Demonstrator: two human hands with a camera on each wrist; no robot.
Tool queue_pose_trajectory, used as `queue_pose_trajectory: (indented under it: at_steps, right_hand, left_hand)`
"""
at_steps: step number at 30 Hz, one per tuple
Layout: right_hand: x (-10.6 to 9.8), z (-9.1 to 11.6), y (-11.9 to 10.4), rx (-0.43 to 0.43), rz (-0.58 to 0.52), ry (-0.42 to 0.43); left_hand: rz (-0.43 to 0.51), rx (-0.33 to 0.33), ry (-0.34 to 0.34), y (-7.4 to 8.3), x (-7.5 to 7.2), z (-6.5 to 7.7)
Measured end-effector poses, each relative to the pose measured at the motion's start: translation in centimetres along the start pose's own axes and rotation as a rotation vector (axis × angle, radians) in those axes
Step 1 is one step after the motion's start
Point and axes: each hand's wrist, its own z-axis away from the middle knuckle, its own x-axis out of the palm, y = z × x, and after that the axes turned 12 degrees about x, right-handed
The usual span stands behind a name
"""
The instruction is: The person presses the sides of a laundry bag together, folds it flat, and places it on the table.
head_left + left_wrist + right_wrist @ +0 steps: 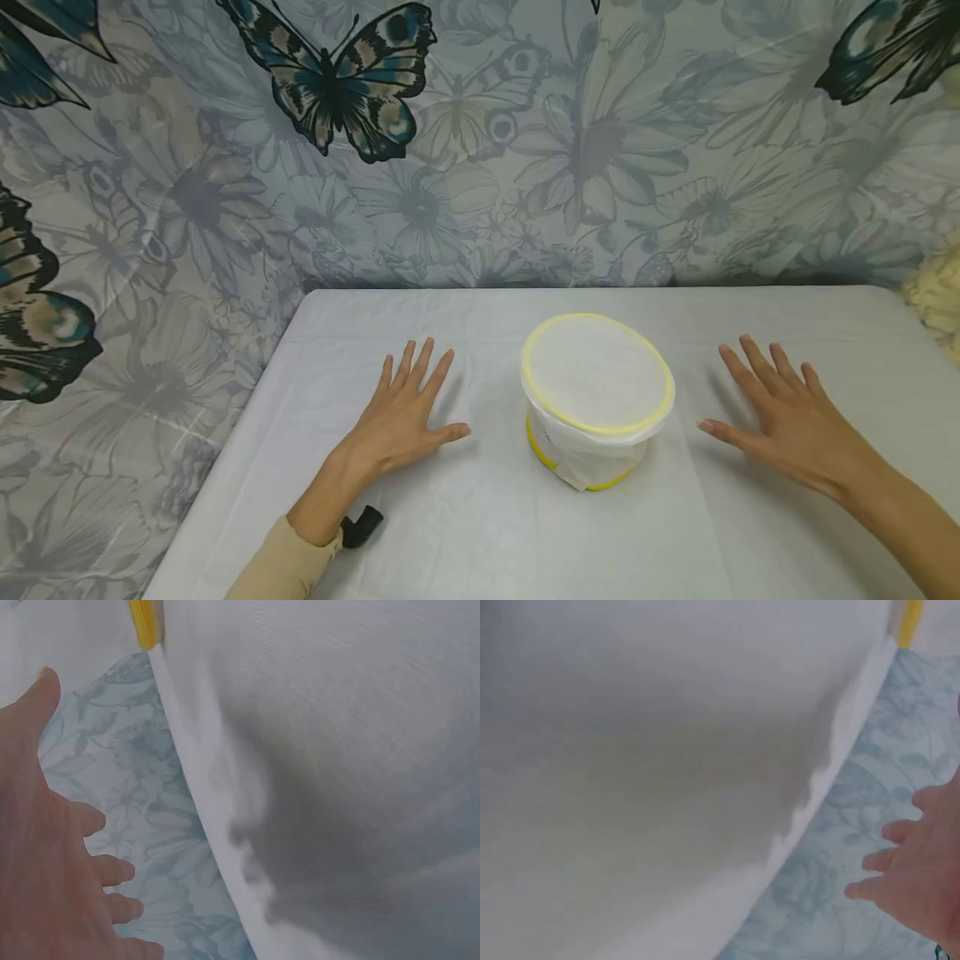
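Observation:
A round, white fabric container with yellow piping (pixel 597 375), resembling a mesh laundry bag, stands on the white-covered table. Its flat circular top faces up and its soft side looks slightly slumped. To its left, my left hand (pixel 401 425) hovers palm down, fingers spread and thumb pointing toward the container. On the other side my right hand (pixel 798 433) is spread the same way, apart from it. Neither hand holds anything. Both wrist views show a hand with extended fingers, and a bit of yellow trim (pixel 144 624) appears at the top of the left one.
The white tablecloth (pixel 450 542) ends at a back edge against a grey floral backdrop (pixel 480 192) with large butterflies. Pale yellow flowers (pixel 937 292) sit at the right edge. A black piece (pixel 363 527) sticks out at my left wrist, by a beige sleeve (pixel 288 562).

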Motion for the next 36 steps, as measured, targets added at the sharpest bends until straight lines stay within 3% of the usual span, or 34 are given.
queue_pose_trajectory:
  at_steps: [11,20,28,36]
  right_hand:
    - [-2.9,0.1,-1.9,-0.031,-0.078,-0.012]
    - [-4.8,0.4,-4.2,0.038,-0.209,-0.057]
    - [-5.8,0.6,-6.3,-0.039,-0.367,-0.074]
    - [-6.0,0.6,-7.7,-0.124,-0.363,-0.025]
  left_hand:
    - [0.054,0.073,0.043,1.0,-1.7,-1.0]
    - [0.029,0.228,0.139,2.0,-3.0,-1.8]
    - [0.063,0.343,0.263,3.2,-4.1,-2.8]
    - [0.146,0.402,0.328,4.4,-4.9,-3.9]
